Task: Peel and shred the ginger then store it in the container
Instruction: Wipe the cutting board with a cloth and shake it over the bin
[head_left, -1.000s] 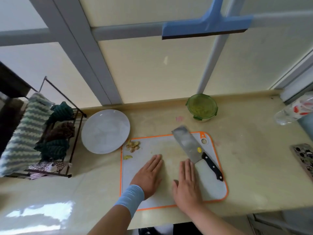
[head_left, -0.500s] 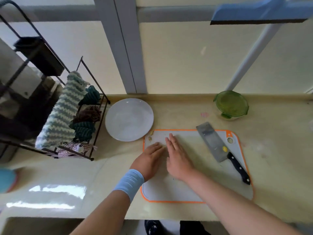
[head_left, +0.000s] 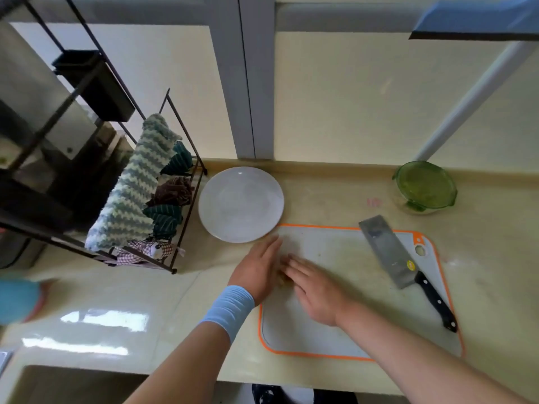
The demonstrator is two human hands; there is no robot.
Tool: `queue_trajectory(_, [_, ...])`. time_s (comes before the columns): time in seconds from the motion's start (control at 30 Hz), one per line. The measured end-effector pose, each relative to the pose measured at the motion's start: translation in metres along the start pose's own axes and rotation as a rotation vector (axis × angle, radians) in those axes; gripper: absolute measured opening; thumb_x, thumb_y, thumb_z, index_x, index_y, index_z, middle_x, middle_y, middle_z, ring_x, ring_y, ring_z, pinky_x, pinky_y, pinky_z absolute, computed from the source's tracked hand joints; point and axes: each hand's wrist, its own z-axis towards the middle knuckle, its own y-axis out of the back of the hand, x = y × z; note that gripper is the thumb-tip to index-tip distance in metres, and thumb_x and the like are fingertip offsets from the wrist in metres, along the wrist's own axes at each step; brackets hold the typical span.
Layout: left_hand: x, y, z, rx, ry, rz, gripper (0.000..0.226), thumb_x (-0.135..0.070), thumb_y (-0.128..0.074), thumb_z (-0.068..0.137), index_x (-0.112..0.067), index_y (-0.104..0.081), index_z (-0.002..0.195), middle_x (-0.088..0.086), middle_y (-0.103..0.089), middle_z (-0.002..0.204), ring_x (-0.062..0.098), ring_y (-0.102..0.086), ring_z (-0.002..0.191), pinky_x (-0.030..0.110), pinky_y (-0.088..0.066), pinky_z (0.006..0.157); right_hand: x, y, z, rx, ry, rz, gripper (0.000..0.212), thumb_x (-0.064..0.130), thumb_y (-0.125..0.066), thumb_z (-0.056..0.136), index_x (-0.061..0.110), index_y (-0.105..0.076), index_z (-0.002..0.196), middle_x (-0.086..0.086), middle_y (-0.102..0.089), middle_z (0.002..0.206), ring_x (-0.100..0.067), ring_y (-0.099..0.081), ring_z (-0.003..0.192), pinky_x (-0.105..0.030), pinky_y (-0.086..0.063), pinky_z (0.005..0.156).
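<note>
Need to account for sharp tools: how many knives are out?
1. The cleaver lies flat on the right side of the cutting board, blade pointing away, black handle nearest the person. Another could be hidden in the rack at left.

We see a glossy beige stone table [head_left: 122, 295], a matt white plastic cutting board [head_left: 344, 325], and a dull steel cleaver [head_left: 388, 252].

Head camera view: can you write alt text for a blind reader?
A person's left hand and right hand rest flat, side by side, at the left edge of an orange-rimmed cutting board, pale scraps between them. A cleaver lies on the board's right; a white plate and green-lidded container sit behind it.
</note>
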Motion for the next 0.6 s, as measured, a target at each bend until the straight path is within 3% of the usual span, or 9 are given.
queue_trajectory(0.13, [-0.007, -0.024, 0.010, 0.148, -0.063, 0.158, 0.072, -0.046, -0.035, 0.093, 0.002, -0.039, 0.147, 0.018, -0.034, 0.155, 0.035, -0.027, 0.146, 0.045, -0.024, 0.119, -0.024, 0.003, -0.004, -0.212, -0.315, -0.067, 0.060, 0.030, -0.036, 0.092, 0.003, -0.043, 0.145, -0.013, -0.029, 0.159, -0.028, -0.019, 0.150, -0.047, -0.023, 0.120])
queue_trajectory(0.2, [-0.013, -0.031, 0.001, 0.137, -0.128, 0.056, 0.058, -0.038, -0.041, 0.096, -0.003, -0.047, 0.143, 0.014, -0.045, 0.149, 0.032, -0.038, 0.140, 0.044, -0.035, 0.115, -0.032, 0.004, -0.001, -0.167, -0.448, -0.136, 0.072, 0.042, -0.031, 0.088, 0.004, -0.035, 0.150, -0.014, -0.020, 0.162, -0.029, -0.013, 0.151, -0.048, -0.017, 0.121])
queue_trajectory(0.3, [-0.018, -0.027, -0.012, 0.009, -0.259, -0.089, 0.035, -0.020, -0.050, 0.096, -0.013, -0.061, 0.128, 0.005, -0.062, 0.126, 0.022, -0.054, 0.117, 0.032, -0.045, 0.102, -0.025, -0.010, -0.007, -0.100, -0.370, -0.147, 0.073, 0.042, -0.027, 0.089, 0.008, -0.029, 0.153, -0.009, -0.011, 0.164, -0.025, -0.004, 0.152, -0.047, -0.009, 0.122])
queue_trajectory(0.4, [-0.006, -0.022, -0.001, -0.151, -0.143, -0.052, 0.038, -0.016, -0.051, 0.091, -0.008, -0.061, 0.127, 0.011, -0.058, 0.130, 0.028, -0.052, 0.119, 0.033, -0.038, 0.108, -0.007, -0.022, -0.025, -0.084, -0.146, -0.089, 0.062, 0.031, -0.037, 0.093, 0.006, -0.038, 0.149, -0.010, -0.024, 0.161, -0.020, -0.008, 0.152, -0.041, -0.012, 0.121])
queue_trajectory(0.5, [0.009, -0.023, 0.010, -0.028, -0.063, 0.083, 0.055, -0.032, -0.044, 0.092, -0.002, -0.051, 0.139, 0.017, -0.046, 0.147, 0.034, -0.041, 0.137, 0.034, -0.022, 0.118, -0.002, -0.021, -0.030, -0.201, -0.158, 0.027, 0.063, 0.026, -0.042, 0.094, 0.003, -0.032, 0.151, -0.009, -0.019, 0.163, -0.021, -0.010, 0.152, -0.031, -0.009, 0.123])
queue_trajectory(0.6, [0.007, -0.029, -0.003, 0.109, -0.120, 0.043, 0.060, -0.040, -0.038, 0.098, -0.004, -0.043, 0.146, 0.013, -0.037, 0.155, 0.029, -0.028, 0.146, 0.039, -0.018, 0.121, -0.003, -0.021, -0.026, -0.267, -0.348, -0.045, 0.078, 0.045, -0.044, 0.091, 0.000, -0.027, 0.153, -0.014, -0.014, 0.163, -0.026, -0.008, 0.152, -0.033, -0.006, 0.122])
